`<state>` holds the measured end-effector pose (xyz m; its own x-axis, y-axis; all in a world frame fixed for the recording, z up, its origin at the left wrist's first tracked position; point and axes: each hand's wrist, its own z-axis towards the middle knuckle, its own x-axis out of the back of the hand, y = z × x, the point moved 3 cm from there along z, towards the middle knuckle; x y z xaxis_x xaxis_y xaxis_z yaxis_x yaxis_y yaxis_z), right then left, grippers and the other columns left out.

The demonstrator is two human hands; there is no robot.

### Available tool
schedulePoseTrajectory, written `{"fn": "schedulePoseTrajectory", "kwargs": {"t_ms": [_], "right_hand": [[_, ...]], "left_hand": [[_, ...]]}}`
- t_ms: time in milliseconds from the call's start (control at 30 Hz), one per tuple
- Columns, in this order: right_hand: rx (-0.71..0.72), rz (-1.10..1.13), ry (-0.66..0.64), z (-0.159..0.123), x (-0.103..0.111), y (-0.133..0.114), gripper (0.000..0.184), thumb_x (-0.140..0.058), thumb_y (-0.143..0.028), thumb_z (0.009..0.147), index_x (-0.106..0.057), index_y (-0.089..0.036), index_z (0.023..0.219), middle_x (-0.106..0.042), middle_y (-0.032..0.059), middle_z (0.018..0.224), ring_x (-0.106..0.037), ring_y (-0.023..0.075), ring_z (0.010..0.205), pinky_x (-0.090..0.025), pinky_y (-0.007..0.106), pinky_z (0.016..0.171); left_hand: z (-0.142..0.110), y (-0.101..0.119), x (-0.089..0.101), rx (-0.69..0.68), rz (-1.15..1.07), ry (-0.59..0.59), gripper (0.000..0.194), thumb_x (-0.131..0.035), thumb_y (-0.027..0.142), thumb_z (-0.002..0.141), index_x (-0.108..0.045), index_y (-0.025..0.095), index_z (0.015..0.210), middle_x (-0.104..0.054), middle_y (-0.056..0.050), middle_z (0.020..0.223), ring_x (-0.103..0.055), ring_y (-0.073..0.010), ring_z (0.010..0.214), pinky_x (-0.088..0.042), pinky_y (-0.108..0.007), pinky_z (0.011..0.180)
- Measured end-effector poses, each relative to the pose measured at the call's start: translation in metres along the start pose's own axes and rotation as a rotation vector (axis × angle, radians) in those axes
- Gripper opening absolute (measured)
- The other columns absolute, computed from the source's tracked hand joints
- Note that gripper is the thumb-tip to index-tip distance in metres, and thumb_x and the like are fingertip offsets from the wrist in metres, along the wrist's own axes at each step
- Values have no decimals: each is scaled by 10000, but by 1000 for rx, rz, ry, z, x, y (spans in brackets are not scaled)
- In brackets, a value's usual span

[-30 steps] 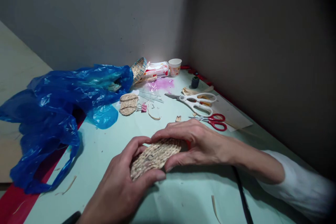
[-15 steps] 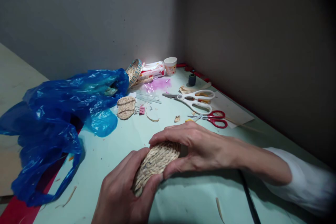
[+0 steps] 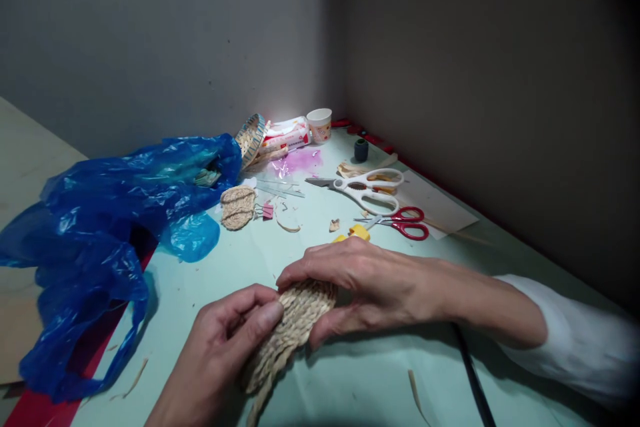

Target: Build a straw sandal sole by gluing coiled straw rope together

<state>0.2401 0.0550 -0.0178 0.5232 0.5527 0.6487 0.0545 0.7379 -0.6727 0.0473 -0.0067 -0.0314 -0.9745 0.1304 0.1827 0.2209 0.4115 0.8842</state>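
A woven straw piece [image 3: 295, 323], made of rows of pale braid, is held between both hands over the pale green table. My left hand [image 3: 220, 347] grips its left edge, thumb pressed on top near the upper side. My right hand [image 3: 360, 280] spans its right end, fingers along the far edge and thumb at the near edge. From the lower end a loose tail of braid [image 3: 265, 393] hangs toward me. Just beyond my right hand lies a yellow object [image 3: 359, 233], partly hidden by the fingers.
A blue plastic bag [image 3: 125, 200] sprawls on the left. A smaller woven piece [image 3: 239, 207] lies beside a pink binder clip [image 3: 267, 212]. White scissors [image 3: 370, 190], red-handled scissors [image 3: 410, 223], a dark thread spool [image 3: 361, 149] and a paper cup [image 3: 319, 125] stand farther back near the walls.
My left thumb has moved from the near edge up to the top of the woven piece. The loose braid tail now shows at the lower end. My right hand keeps its hold.
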Motion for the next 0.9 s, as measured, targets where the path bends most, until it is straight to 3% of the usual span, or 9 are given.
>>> {"fn": "schedulePoseTrajectory", "kwargs": {"t_ms": [167, 333, 500, 767, 900], "right_hand": [[43, 21, -61, 2, 0, -1, 478, -686, -400, 926, -609, -93, 1285, -710, 121, 1093, -651, 202, 978, -480, 265, 821], [44, 30, -67, 2, 0, -1, 490, -681, -394, 930, -605, -75, 1294, -714, 129, 1085, -646, 193, 961, -479, 257, 817], [34, 37, -62, 2, 0, -1, 490, -698, -396, 916, -619, -73, 1275, -712, 121, 1061, -644, 193, 951, -470, 256, 807], [-7, 33, -61, 2, -1, 0, 456, -684, -448, 915, -639, -139, 1248, -708, 94, 1028, -644, 195, 919, -461, 259, 781], [-8, 30, -59, 3, 1, 0, 446, -703, -430, 905, -649, -136, 1236, -715, 94, 1022, -651, 191, 921, -460, 250, 780]], "left_hand": [[2, -7, -6, 61, -49, -60, 367, -773, 512, 765, -725, 151, 726, -678, -34, 638, -561, -148, 589, -406, -241, 564], [0, -3, -7, 77, -8, -42, 392, -786, 532, 740, -681, 162, 665, -662, -21, 606, -526, -129, 575, -376, -219, 539], [-1, -2, -7, 44, 42, 22, 405, -784, 531, 727, -667, 156, 630, -536, 27, 538, -425, -89, 514, -302, -205, 490], [-2, 2, -13, 16, 3, 76, 354, -832, 465, 664, -658, 162, 609, -594, 18, 523, -477, -95, 509, -334, -194, 499], [0, -4, -12, -10, -50, 35, 387, -789, 507, 734, -658, 157, 631, -618, 6, 566, -485, -89, 525, -339, -179, 493]]}}
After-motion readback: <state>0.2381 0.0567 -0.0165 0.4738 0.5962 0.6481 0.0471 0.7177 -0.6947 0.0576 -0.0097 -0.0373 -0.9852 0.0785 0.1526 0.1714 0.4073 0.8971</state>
